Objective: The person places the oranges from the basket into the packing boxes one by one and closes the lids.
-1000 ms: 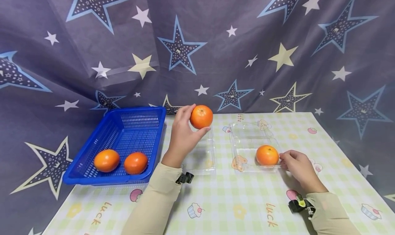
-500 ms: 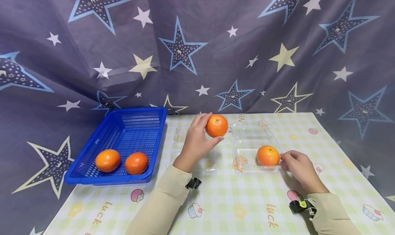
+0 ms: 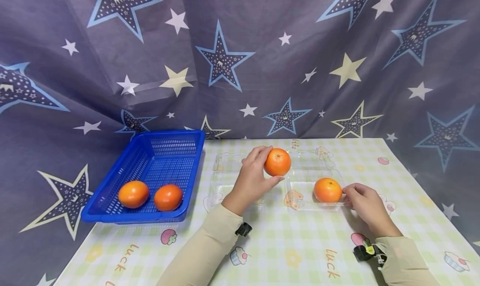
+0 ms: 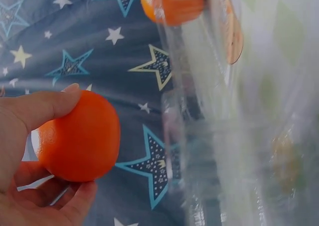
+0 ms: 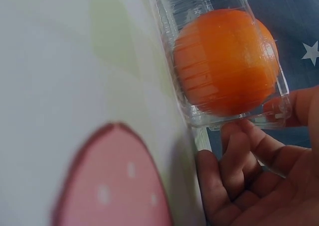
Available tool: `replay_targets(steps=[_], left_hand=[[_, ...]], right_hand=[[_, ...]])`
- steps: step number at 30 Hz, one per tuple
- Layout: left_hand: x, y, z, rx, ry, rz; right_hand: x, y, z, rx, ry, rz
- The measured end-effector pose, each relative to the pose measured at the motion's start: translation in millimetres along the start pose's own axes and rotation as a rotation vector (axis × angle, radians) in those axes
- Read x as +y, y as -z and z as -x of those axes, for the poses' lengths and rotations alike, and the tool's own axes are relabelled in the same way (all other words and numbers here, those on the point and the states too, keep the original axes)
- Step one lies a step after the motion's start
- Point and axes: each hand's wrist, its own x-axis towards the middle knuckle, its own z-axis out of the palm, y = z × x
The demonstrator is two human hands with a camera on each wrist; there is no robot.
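Observation:
My left hand [image 3: 252, 180] grips an orange [image 3: 278, 162] between thumb and fingers, raised above the table near the left side of a clear plastic box [image 3: 304, 204]. The left wrist view shows the same orange [image 4: 82, 138] from the side, apart from the box. A second orange [image 3: 328, 190] rests inside that box at its front right. My right hand [image 3: 369, 209] pinches the box's right edge; in the right wrist view its thumb and fingertips [image 5: 238, 127] hold the rim just beside the orange [image 5: 224, 64].
At the left stands a blue perforated basket [image 3: 200, 165] with two oranges [image 3: 133, 194] at its front. Another clear plastic box [image 3: 221, 181] lies behind my left forearm. A star-patterned curtain [image 3: 232, 31] hangs along the back of the checked tablecloth [image 3: 285, 240].
My left hand has carried its orange to the right and slightly lower, from over the left clear box to the right one. My right hand stays at the box edge.

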Motion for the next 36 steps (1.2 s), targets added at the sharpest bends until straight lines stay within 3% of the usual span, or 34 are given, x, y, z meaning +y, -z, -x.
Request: replay_targets(steps=[17,36], left_hand=[[12.9,-23.5,11.1,-0.06,-0.13,-0.08],[16.8,-37.5,20.5,-0.165,-0.128,-0.181]], right_hand=[[2,1,0,0.007,0.008,0.001],[2,0,-1,0.032,0.038,-0.004]])
